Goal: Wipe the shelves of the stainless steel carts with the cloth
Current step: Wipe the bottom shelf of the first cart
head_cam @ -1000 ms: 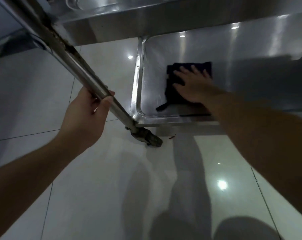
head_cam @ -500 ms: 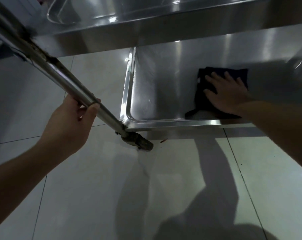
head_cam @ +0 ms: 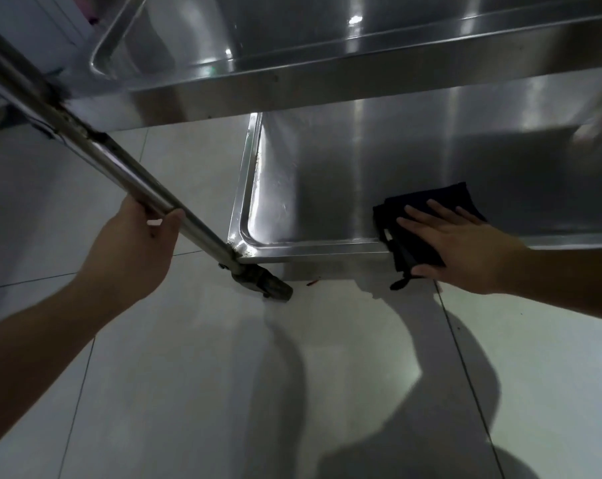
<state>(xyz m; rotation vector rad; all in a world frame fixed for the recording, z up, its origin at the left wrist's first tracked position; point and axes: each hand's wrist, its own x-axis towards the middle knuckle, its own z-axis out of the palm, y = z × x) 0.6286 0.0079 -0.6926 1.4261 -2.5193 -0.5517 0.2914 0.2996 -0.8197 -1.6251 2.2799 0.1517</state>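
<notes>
A stainless steel cart fills the upper part of the head view. Its bottom shelf [head_cam: 327, 188] lies low over the floor, and a higher shelf [head_cam: 292, 39] juts out above it. A dark folded cloth [head_cam: 427, 202] lies at the bottom shelf's near edge and hangs over the rim. My right hand [head_cam: 458, 243] presses flat on the cloth with straight fingers, thumb below the rim. My left hand [head_cam: 130, 250] grips the cart's slanting steel leg [head_cam: 126, 171] just above the bottom corner.
A dark caster wheel [head_cam: 265, 281] sits under the cart's near left corner. Glossy pale floor tiles [head_cam: 188, 375] spread below and to the left, crossed by shadows. A small reddish scrap [head_cam: 314, 281] lies on the floor under the shelf edge.
My right hand has slid the cloth rightward and toward me, from the shelf's inside to its near rim. The left hand keeps its grip on the leg.
</notes>
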